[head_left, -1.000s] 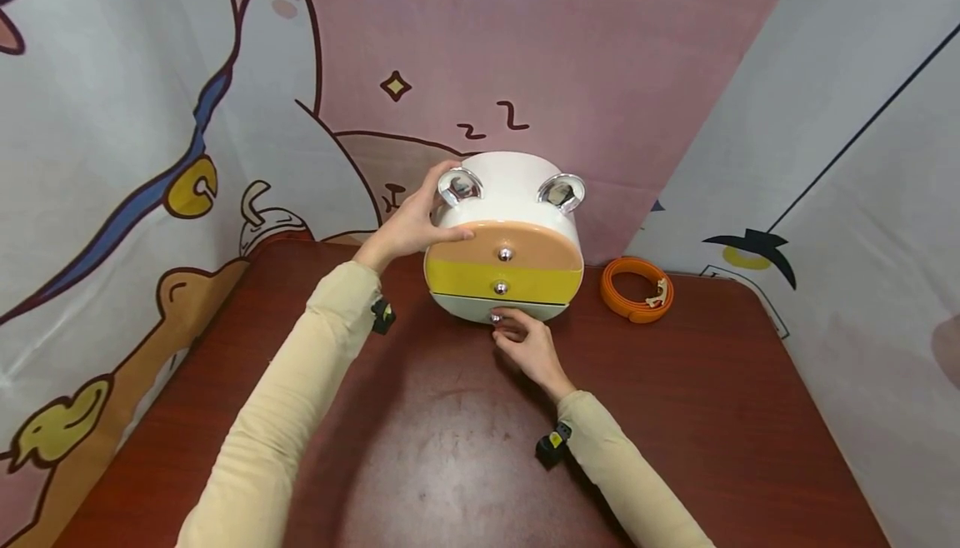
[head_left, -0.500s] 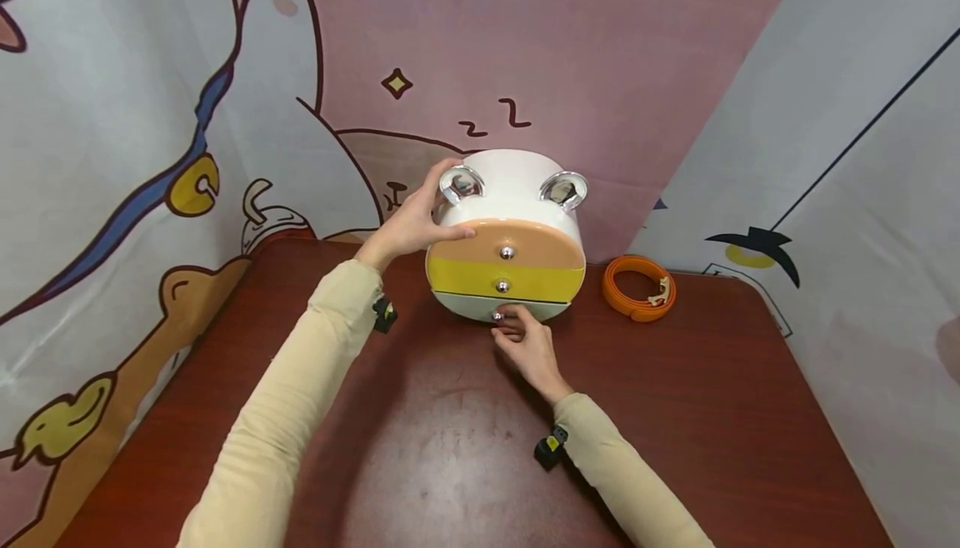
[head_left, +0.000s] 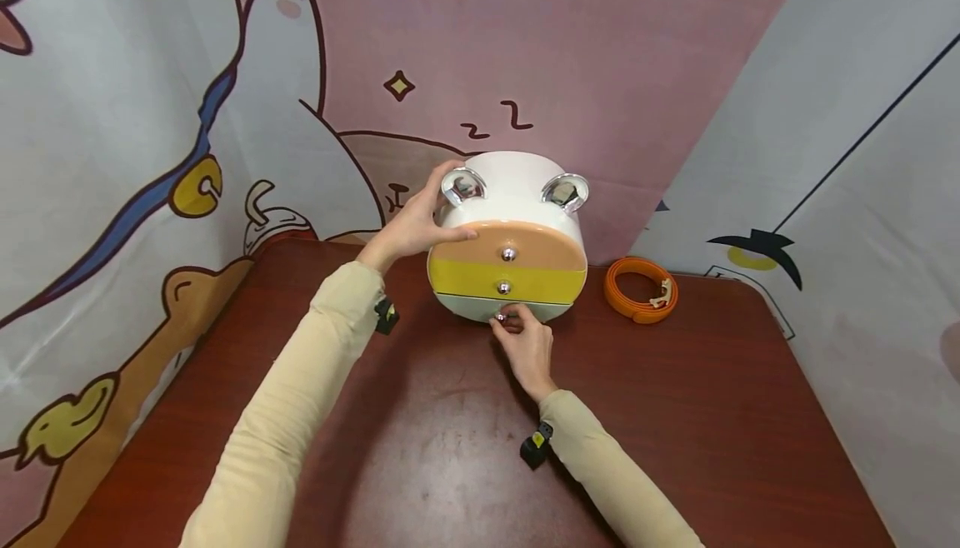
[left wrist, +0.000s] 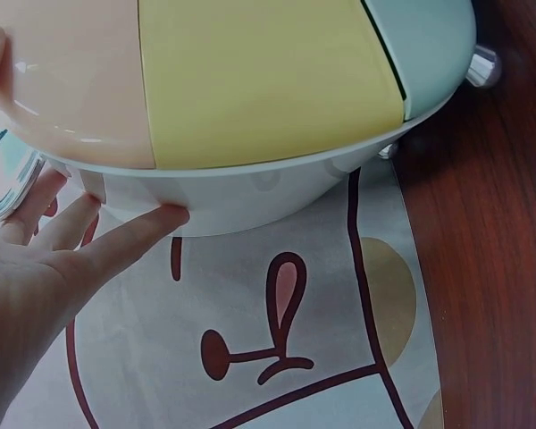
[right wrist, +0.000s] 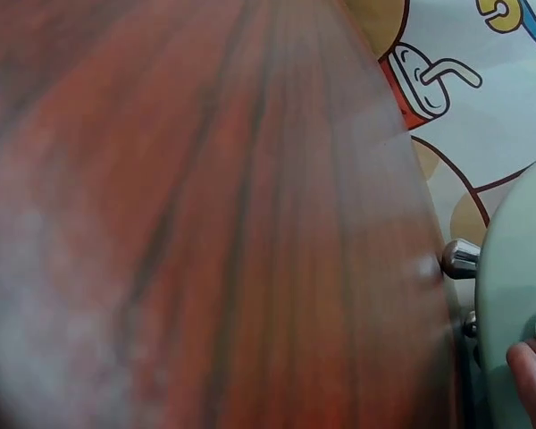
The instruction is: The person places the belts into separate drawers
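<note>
A small drawer box (head_left: 513, 186) with a white body and two shiny silver ears stands at the back of the table. Its front has peach, yellow and pale green drawers with silver knobs. My left hand (head_left: 411, 227) rests on the box's left side, thumb on the peach front. Its fingers (left wrist: 134, 239) lie nearly straight against the white wall in the left wrist view. With thumb and fingers, my right hand (head_left: 528, 352) pinches the knob (head_left: 501, 316) of the pale green bottom drawer (head_left: 468, 306). No opening shows at that drawer.
A coiled orange belt (head_left: 624, 306) with a light buckle lies on the reddish-brown table (head_left: 675, 431), right of the box. A printed cartoon cloth (head_left: 600, 57) hangs close behind the box and down both sides.
My right wrist and forearm have swung a little to the left, and the thumb has come up against the knob. The left hand and box have stayed in place.
</note>
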Action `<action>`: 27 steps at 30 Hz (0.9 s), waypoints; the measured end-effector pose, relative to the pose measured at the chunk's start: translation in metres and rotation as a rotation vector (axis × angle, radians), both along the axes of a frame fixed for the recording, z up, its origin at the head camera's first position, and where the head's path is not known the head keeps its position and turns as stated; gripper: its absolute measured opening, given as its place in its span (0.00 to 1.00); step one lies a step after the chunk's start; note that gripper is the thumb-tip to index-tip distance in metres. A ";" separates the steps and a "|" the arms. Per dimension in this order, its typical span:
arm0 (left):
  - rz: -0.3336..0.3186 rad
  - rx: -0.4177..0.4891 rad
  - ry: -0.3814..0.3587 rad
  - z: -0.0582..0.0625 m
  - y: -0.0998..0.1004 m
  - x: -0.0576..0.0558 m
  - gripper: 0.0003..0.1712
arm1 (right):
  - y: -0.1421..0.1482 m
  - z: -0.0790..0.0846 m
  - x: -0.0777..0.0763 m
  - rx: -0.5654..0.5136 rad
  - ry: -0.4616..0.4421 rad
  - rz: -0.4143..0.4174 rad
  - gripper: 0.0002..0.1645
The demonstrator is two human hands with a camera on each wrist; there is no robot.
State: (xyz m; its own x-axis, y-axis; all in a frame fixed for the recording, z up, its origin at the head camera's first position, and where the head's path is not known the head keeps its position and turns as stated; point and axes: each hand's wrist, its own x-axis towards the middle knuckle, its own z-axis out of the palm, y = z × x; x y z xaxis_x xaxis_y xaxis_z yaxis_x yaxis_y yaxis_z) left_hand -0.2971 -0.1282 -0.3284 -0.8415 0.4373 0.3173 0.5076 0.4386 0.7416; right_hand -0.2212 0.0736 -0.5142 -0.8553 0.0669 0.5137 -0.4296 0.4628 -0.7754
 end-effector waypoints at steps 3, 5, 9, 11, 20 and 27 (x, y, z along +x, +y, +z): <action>0.000 0.001 0.003 0.000 0.000 0.000 0.56 | -0.002 0.002 0.000 0.046 0.004 -0.049 0.11; -0.004 0.004 0.006 0.000 0.000 0.000 0.56 | -0.004 0.003 0.000 0.089 0.009 -0.089 0.11; -0.012 0.017 0.005 0.000 0.000 -0.001 0.56 | -0.006 0.004 -0.001 0.158 0.013 -0.159 0.10; -0.016 0.020 0.003 -0.001 0.000 -0.001 0.56 | -0.006 0.004 0.000 0.171 0.019 -0.173 0.09; -0.003 0.020 0.000 -0.002 -0.001 0.000 0.56 | -0.008 0.002 0.002 0.184 0.056 -0.186 0.09; 0.003 0.014 0.014 -0.001 0.000 0.000 0.56 | -0.007 0.003 0.005 0.149 -0.020 -0.232 0.11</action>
